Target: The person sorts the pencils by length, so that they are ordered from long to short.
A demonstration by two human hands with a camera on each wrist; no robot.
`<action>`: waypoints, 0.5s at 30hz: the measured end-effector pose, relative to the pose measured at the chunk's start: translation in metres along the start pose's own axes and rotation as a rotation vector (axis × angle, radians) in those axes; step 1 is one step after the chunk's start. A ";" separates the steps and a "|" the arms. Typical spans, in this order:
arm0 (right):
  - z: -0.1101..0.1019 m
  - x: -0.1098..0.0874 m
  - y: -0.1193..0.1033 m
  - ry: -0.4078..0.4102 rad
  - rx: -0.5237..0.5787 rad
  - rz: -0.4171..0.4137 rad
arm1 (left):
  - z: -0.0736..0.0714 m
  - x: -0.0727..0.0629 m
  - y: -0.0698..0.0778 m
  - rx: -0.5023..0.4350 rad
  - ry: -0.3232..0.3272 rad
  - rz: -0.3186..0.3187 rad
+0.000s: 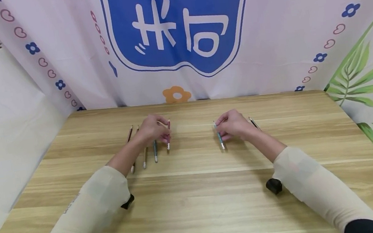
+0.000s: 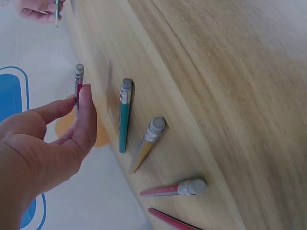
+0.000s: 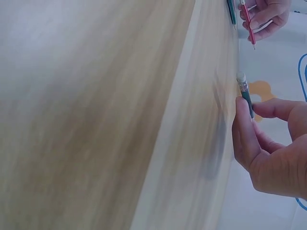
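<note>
Between thumb and fingertips, my left hand (image 1: 154, 129) pinches a red pencil (image 1: 168, 144), its eraser end toward me. My right hand (image 1: 234, 123) pinches a green pencil (image 1: 221, 142) the same way, a short distance to the right. In the left wrist view, a teal pencil (image 2: 124, 117) lies on the table closest to the left hand. Beside it are a yellow pencil (image 2: 143, 151), a red pencil (image 2: 165, 189) and another red one (image 2: 170, 220) partly cut off by the frame. A dark pencil (image 1: 253, 122) lies behind the right wrist, partly hidden.
The wooden table (image 1: 197, 200) runs back to a printed cloth (image 1: 87, 78) hanging at its far edge. Black wrist pieces (image 1: 274, 185) show under both sleeves. White cloth with green leaves (image 1: 360, 83) borders the right side.
</note>
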State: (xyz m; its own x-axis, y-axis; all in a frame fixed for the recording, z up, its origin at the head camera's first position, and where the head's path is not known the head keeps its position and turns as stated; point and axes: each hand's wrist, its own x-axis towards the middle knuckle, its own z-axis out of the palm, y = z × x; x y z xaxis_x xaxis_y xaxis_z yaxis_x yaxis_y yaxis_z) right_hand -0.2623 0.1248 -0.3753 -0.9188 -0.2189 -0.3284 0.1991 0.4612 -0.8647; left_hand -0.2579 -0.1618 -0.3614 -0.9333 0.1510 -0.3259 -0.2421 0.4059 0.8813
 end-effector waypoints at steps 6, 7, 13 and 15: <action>0.008 0.001 -0.005 -0.018 0.017 -0.014 | -0.002 -0.002 -0.001 0.016 0.015 -0.010; 0.009 0.001 -0.006 -0.021 0.023 -0.015 | -0.002 -0.002 -0.002 0.019 0.016 -0.011; 0.017 0.002 -0.011 -0.029 0.039 -0.016 | -0.003 -0.003 -0.006 0.026 0.018 -0.017; 0.019 0.002 -0.012 -0.034 0.042 -0.021 | -0.003 -0.004 -0.006 0.025 0.019 -0.021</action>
State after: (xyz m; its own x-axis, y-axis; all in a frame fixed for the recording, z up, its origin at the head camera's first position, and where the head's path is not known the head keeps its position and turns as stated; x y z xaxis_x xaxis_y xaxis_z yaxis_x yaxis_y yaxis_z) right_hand -0.2601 0.1023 -0.3728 -0.9108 -0.2577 -0.3225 0.1952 0.4195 -0.8865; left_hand -0.2538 -0.1679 -0.3646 -0.9330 0.1250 -0.3374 -0.2553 0.4310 0.8655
